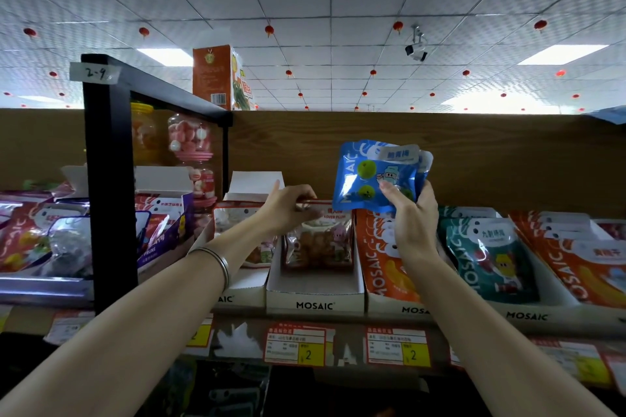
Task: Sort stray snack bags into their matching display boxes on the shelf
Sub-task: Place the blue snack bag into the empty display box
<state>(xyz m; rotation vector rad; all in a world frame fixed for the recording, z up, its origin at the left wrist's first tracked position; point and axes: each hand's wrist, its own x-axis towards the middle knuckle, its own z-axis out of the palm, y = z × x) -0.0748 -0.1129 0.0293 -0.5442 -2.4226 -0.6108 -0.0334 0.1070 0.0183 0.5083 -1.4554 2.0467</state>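
Up high, my right hand (408,210) pinches glossy blue plastic snack bags (376,176) between thumb and fingers. My left hand (288,208) grips the red top edge of a clear plum bag (318,240) standing in a white cardboard display box (315,298).

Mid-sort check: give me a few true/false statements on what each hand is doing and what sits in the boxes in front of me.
1. The right hand holds blue snack bags up above the shelf boxes. True.
2. The left hand is empty and hangs clear of the shelf. False: its fingers are on the top edge of a red-topped clear bag standing in a white MOSAIC box.
3. The blue bags already rest inside a box. False: they are in the air, in front of the wooden back panel.
4. A teal bag lies between orange bags to the right. True.
5. The left wrist wears a bracelet. True.
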